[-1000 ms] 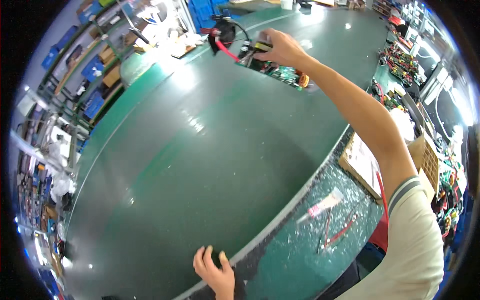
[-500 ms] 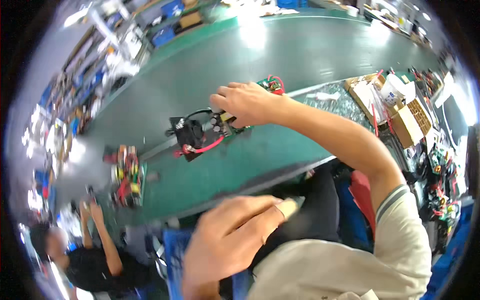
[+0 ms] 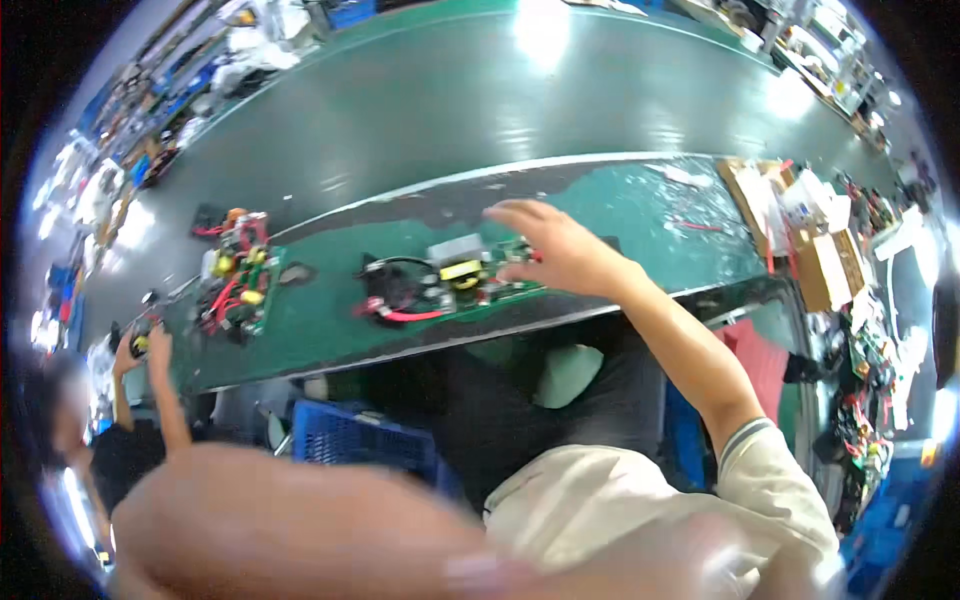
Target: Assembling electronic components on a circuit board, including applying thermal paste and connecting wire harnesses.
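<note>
A green circuit board (image 3: 515,284) lies on the green bench, with a black fan (image 3: 392,284), red and black wires, a grey metal block and a yellow-wrapped transformer (image 3: 461,273). At the board's right end is my right hand (image 3: 570,252), its thumb and fingers apart and nothing gripped between them. Whether the thumb touches the board, I cannot tell. Large and blurred, my left hand (image 3: 300,520) fills the lower edge close to the camera; its fingers are smeared, and anything in them cannot be made out.
More wired circuit boards (image 3: 240,270) sit at the bench's left, near a co-worker's hands (image 3: 145,350) holding a small part. Cardboard boxes (image 3: 828,268) stand at the right end. A blue crate (image 3: 365,440) is below the bench's front edge; a grey belt-like surface (image 3: 430,120) runs behind.
The board now rests flat on the bench, lower in the picture, and my right hand has loosened from it. My left hand has come nearer the camera. The view has shifted.
</note>
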A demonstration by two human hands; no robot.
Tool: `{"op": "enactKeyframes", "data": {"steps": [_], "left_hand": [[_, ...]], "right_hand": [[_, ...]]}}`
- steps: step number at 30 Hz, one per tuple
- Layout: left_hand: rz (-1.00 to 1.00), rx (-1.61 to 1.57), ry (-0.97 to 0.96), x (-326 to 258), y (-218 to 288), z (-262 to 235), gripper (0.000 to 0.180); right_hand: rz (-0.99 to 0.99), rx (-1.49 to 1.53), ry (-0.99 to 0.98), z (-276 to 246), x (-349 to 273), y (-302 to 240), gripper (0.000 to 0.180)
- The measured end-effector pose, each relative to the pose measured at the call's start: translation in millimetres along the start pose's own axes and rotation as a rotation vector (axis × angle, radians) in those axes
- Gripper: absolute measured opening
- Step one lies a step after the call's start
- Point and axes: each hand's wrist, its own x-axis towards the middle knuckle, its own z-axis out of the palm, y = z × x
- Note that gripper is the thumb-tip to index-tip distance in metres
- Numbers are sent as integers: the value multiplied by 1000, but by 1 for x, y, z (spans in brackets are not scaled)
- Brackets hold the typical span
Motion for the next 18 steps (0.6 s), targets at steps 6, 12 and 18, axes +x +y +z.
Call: {"op": "enactKeyframes", "data": {"steps": [6, 12, 18], "left_hand": [[38, -74, -317, 8, -41, 32, 39], [-530, -134, -1024, -149, -179, 130, 40], [-769, -45, -984, -168, -172, 139, 41]], "right_hand": [[519, 24, 75, -46, -101, 53, 70], [434, -78, -74, -24, -115, 59, 72], [431, -95, 36, -26, -115, 96, 44]]}}
